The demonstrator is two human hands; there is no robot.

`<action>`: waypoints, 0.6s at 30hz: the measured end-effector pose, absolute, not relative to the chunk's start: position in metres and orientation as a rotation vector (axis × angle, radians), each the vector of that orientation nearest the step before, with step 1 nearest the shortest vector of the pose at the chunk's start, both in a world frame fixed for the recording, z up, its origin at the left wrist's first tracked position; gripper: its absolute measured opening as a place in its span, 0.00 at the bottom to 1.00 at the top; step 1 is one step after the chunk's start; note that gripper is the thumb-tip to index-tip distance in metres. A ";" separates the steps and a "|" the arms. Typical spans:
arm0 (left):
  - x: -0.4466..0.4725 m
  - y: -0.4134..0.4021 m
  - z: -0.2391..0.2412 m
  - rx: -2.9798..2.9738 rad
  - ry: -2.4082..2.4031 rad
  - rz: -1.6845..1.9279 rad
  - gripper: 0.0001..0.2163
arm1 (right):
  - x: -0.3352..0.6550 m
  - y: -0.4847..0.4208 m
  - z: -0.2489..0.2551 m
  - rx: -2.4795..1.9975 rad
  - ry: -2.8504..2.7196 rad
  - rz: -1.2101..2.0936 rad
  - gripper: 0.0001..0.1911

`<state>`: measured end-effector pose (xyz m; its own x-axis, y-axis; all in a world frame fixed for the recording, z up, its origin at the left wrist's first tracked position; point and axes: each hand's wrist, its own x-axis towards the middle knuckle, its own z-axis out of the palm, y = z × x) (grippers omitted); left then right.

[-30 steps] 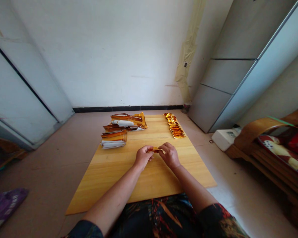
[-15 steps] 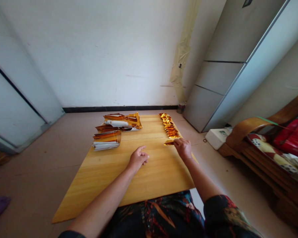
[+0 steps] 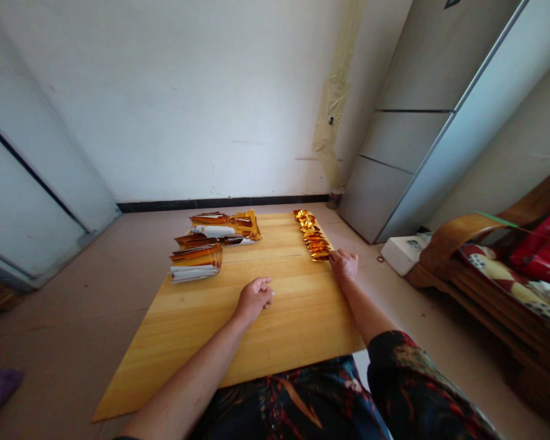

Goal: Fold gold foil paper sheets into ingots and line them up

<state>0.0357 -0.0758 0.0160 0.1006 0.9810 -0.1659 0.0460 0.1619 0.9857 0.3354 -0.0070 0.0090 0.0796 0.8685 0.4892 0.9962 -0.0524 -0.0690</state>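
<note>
My right hand (image 3: 345,266) is at the right side of the wooden board, its fingers closed on the edge of a folded gold foil piece (image 3: 321,257). That piece sits against the near end of a row of similar shiny gold foil pieces (image 3: 312,237), which overlap one another. Over the middle of the board, my left hand (image 3: 255,296) hangs with loosely curled fingers, thumb and index a little apart, and nothing visible in it. Farther left lie stacks of gold-and-white paper sheets (image 3: 196,263), with another pile of them (image 3: 224,225) behind.
The wooden board (image 3: 187,342) reaches from my lap towards the white wall. On the right are a grey refrigerator (image 3: 394,134), a white box (image 3: 399,253) and a wooden bench (image 3: 444,269) with a red bag (image 3: 545,250). A jar (image 3: 334,200) stands by the wall.
My right hand has moved slightly right and away from me, bringing the foil piece up to the end of the row. The left hand's fingers have curled in a little.
</note>
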 end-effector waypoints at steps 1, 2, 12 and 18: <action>0.036 -0.076 0.016 1.159 1.231 0.994 0.19 | 0.336 -0.006 0.009 -1.992 -1.851 -0.445 0.10; 0.036 -0.076 0.016 1.156 1.229 0.995 0.19 | 0.336 -0.005 0.009 -2.006 -1.857 -0.439 0.10; 0.035 -0.080 0.018 1.164 1.214 1.012 0.17 | 0.326 0.001 0.017 -2.287 -1.841 -0.348 0.13; 0.036 -0.077 0.013 1.164 1.228 1.005 0.15 | 0.316 0.005 0.023 -2.399 -1.821 -0.249 0.14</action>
